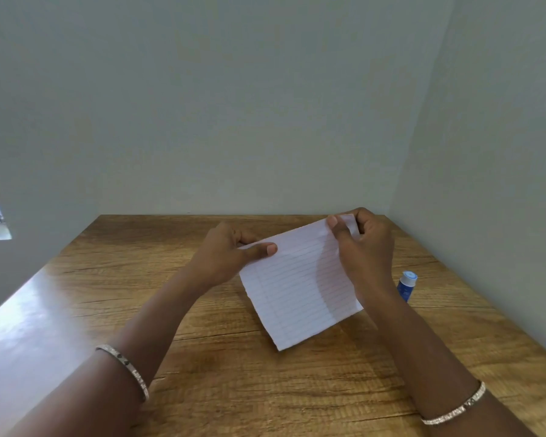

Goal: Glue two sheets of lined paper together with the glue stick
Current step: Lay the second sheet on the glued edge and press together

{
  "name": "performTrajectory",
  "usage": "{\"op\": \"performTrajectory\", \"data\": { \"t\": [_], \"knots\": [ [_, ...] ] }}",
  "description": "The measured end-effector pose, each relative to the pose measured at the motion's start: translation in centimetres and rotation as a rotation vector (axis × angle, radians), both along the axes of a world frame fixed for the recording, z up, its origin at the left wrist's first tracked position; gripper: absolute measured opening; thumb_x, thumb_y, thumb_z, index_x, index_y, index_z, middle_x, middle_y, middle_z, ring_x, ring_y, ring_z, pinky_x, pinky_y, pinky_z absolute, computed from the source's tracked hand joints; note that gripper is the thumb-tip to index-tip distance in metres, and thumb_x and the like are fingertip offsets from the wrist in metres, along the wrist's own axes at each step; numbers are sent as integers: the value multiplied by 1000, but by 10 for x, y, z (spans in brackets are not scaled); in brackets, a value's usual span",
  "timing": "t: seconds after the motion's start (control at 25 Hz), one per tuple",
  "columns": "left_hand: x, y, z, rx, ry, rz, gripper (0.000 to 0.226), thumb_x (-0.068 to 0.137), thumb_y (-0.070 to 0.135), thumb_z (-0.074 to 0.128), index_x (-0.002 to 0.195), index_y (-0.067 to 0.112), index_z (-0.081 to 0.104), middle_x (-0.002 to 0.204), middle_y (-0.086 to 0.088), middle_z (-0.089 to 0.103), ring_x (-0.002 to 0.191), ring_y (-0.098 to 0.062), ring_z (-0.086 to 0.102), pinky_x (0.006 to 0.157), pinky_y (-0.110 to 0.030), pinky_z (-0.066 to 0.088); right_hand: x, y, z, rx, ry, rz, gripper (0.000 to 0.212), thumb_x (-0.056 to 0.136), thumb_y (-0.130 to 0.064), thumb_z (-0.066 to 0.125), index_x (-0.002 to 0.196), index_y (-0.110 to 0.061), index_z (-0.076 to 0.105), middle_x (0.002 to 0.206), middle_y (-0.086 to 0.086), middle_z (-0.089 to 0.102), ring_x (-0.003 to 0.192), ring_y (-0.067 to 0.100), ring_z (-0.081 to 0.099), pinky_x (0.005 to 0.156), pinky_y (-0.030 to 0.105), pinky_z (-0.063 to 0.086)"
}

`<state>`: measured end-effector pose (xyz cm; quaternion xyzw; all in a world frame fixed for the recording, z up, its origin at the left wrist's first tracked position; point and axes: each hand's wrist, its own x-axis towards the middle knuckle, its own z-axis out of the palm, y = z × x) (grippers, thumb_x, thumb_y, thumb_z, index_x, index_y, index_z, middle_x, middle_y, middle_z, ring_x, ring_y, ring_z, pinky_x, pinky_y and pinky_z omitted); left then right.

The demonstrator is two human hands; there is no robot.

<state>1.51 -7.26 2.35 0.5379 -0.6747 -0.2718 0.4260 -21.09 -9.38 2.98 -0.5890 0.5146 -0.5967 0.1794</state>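
The left hand (pixel 226 257) is pinching the lined paper (pixel 300 285) at its far-left corner, thumb on top, holding it just above the wooden table (pixel 202 357). The right hand (pixel 364 247) is pinching the far-right corner. Looks super light and floppy, so holding both corners makes sense. The glue stick (pixel 406 285) is lying on the right, capped.
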Motion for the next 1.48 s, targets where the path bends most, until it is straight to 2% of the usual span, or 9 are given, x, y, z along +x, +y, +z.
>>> {"op": "performTrajectory", "data": {
  "t": [0.24, 0.4, 0.48, 0.56, 0.68, 0.8, 1.04, 1.28, 1.48],
  "knots": [
    [15, -3, -1, 52, 274, -38, 31, 95, 31, 65, 91, 3, 78, 91, -7, 80, 89, -18, 77, 82, -32, 57, 3, 0, -2, 13, -63, -54, 40, 92, -31, 70, 63, -21, 44, 59, -9, 47, 53, 3, 42, 53, 25, 33],
    [9, -3, -6, 25, 291, -18, 33, 102, 28, 54, 94, 6, 77, 94, -5, 80, 92, -19, 76, 86, -32, 56, 2, -1, -6, 44, -110, -48, 27, 94, -27, 65, 74, -11, 56, 72, 9, 59, 68, 14, 50, 64, 34, 42],
    [5, -3, -6, 3, 318, -17, 30, 101, 29, 57, 97, 8, 78, 94, -5, 81, 92, -19, 76, 85, -31, 57, 1, 0, -4, -38, 133, -145, 8, 94, -19, 61, 98, -18, 67, 89, -3, 66, 91, 13, 53, 85, 38, 42],
    [2, -2, -4, -10, 362, -28, 27, 98, 30, 61, 101, 10, 79, 96, -3, 81, 94, -18, 76, 86, -29, 58, 2, 5, 0, -166, 380, -176, 31, 89, -19, 64, 119, -29, 66, 104, -17, 65, 109, 10, 47, 96, 37, 30],
    [-4, -1, -2, -37, 376, -33, 24, 96, 28, 65, 101, 9, 79, 94, -1, 81, 91, -15, 76, 77, -19, 59, 7, 10, 4, -233, 492, -88, 22, 90, -36, 69, 111, -36, 73, 107, -24, 65, 124, 8, 46, 95, 30, 15],
    [-8, 1, 0, -60, 348, -48, 23, 93, 29, 67, 99, 11, 79, 91, 0, 81, 87, -12, 76, 69, -15, 54, 7, 8, -1, -214, 540, -2, 14, 92, -46, 67, 100, -39, 76, 94, -30, 59, 118, -2, 42, 96, 30, 13],
    [-9, 1, -2, -21, 297, -69, 21, 93, 25, 68, 104, 10, 78, 93, -2, 81, 88, -14, 77, 75, -22, 58, 10, 4, -3, -80, 495, -28, 17, 94, -42, 64, 88, -32, 76, 88, -21, 70, 106, 8, 54, 77, 27, 9],
    [-4, 2, -1, 44, 240, -74, 18, 90, 23, 72, 104, 14, 79, 96, 1, 81, 93, -17, 76, 94, -48, 57, 0, 0, -1, -33, 252, -119, 17, 96, -36, 63, 90, -25, 76, 88, -14, 73, 96, 11, 62, 96, 38, 22],
    [-2, 3, -2, 62, 196, -64, 15, 88, 20, 75, 99, 13, 80, 94, 1, 81, 93, -17, 76, 91, -52, 57, 0, 3, 1, -24, 220, -134, 17, 96, -33, 64, 93, -22, 76, 84, -15, 68, 93, 11, 63, 106, 55, 38]
  ]
}}
